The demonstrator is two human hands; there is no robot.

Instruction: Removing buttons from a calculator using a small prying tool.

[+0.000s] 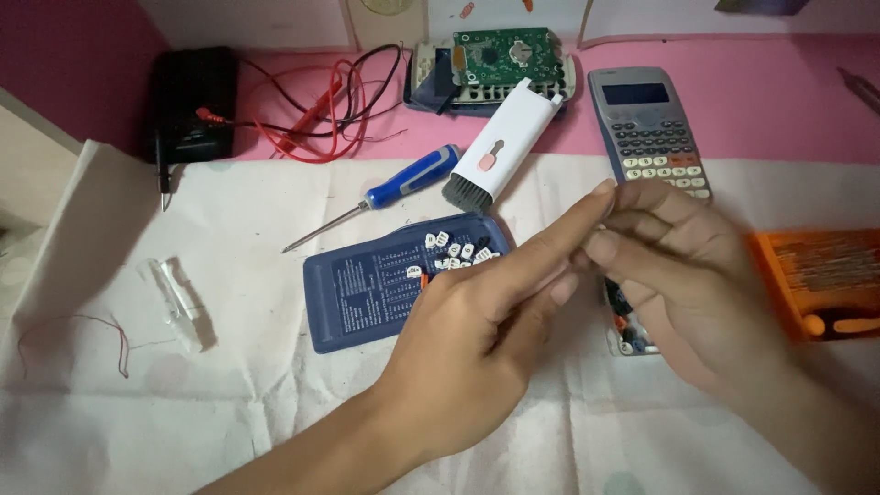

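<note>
Here the left hand (477, 348) and right hand (678, 275) meet fingertip to fingertip above the cloth-covered worktop (229, 403); whether they pinch anything I cannot tell. Just beside the left hand lies a blue case back (367, 289) carrying loose white keys (454, 249).
</note>
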